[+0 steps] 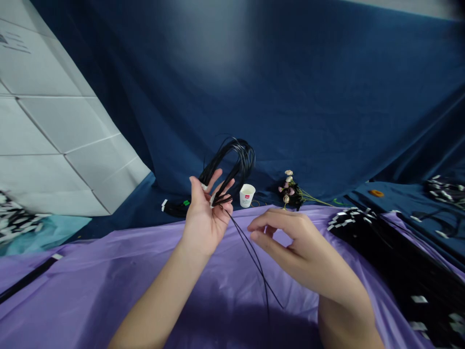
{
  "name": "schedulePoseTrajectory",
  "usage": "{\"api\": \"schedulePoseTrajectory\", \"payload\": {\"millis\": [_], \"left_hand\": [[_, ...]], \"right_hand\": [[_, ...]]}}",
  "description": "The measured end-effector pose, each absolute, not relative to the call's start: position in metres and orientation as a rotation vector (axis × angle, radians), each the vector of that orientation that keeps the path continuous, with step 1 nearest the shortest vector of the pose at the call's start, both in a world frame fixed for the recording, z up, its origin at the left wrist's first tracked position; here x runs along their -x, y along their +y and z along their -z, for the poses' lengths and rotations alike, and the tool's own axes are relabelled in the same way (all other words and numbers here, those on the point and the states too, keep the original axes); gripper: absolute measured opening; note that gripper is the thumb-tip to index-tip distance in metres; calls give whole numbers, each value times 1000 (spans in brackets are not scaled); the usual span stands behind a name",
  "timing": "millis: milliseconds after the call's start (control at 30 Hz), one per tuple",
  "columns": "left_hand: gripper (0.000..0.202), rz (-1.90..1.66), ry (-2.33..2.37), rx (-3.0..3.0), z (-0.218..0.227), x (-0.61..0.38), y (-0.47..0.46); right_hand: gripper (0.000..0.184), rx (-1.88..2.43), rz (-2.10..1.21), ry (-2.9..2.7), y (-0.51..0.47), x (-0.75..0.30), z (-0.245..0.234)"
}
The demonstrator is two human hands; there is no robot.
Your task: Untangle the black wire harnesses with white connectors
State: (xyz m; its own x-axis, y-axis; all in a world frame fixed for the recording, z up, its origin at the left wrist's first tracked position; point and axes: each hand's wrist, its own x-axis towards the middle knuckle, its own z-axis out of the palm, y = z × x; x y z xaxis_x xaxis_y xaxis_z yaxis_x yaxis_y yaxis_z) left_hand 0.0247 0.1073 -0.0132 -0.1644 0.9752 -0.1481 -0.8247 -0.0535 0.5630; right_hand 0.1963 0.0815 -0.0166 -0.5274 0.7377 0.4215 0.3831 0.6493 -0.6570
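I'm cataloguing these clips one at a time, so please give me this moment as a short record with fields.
Left hand: palm up, holding a looped bundle of black cords
Trailing strands: thin, black, hanging below the left hand
Right hand: fingers curved beside the trailing strands; contact unclear
Beyond the hands: white paper cup, pink and cream flowers
Right side: white-tagged black pile, orange ring
Work surface: purple sheet
Backdrop: dark blue cloth
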Motion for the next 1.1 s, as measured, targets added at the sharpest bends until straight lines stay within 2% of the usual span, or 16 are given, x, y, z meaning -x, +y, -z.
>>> {"api": "schedulePoseTrajectory", "payload": {"millis": [467, 1100], "left_hand": [[45, -1572, 347, -124, 11, -24, 102], [55, -1595, 140, -104, 13, -8, 106]], "right_hand": [[6, 762, -763, -2200, 81, -183, 21], [22, 643, -1070, -2377, 74, -202, 24]]}}
